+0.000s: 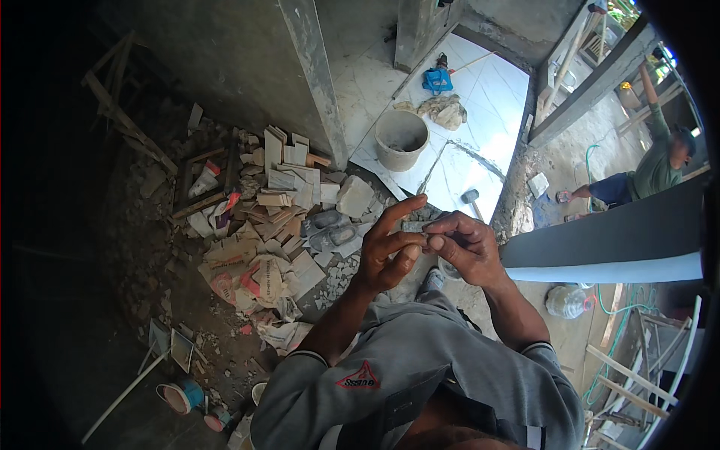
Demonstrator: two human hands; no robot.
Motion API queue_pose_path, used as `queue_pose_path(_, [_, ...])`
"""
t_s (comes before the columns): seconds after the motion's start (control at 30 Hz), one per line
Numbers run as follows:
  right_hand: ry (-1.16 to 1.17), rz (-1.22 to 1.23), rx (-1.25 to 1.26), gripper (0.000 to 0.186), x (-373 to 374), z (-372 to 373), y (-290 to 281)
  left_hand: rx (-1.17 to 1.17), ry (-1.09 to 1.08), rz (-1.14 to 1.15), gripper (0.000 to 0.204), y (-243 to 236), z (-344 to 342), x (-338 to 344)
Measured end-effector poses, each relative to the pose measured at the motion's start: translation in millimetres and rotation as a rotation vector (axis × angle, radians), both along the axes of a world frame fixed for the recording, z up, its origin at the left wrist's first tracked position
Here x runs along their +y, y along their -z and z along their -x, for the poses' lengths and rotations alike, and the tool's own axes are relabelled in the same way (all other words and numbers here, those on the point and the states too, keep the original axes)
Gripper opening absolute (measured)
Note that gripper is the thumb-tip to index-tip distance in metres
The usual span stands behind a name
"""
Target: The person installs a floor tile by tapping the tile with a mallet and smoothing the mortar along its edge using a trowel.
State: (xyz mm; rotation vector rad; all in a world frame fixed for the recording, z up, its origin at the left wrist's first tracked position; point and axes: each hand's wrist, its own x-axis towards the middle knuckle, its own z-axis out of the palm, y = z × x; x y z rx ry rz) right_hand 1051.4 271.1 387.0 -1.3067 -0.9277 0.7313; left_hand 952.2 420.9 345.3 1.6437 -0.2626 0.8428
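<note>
My left hand (388,247) and my right hand (466,246) meet in front of my chest, fingertips touching. On the left, the index finger sticks up while the thumb and other fingers are bent together. The right thumb and fingers are pinched against the left fingertips. Whatever sits between them is too small to make out. A small grey block-like piece (414,225) shows just behind the fingers; whether I hold it or it lies beyond is unclear. Past my right hand, a mallet (470,196) lies on the glossy white floor tiles (469,169).
A mortar-stained bucket (401,142), a crumpled cloth (445,112) and a blue bag (437,80) stand on the tiles. Broken tile pieces (289,180), grey shoes (330,231) and torn cement sacks (255,281) cover the left floor. A co-worker (652,172) sits beyond a partition at right.
</note>
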Motion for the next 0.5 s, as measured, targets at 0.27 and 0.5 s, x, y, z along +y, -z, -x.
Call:
queue_pose_path(0.27, [0.064, -0.042, -0.073, 0.013, 3, 8, 1, -0.009, -0.057, 0.041, 0.019, 4, 1, -5])
queue_pose_path(0.5, [0.061, -0.055, 0.138, 0.012, 2, 17, -2, -0.146, -0.179, -0.097, 0.015, 7, 1, -4])
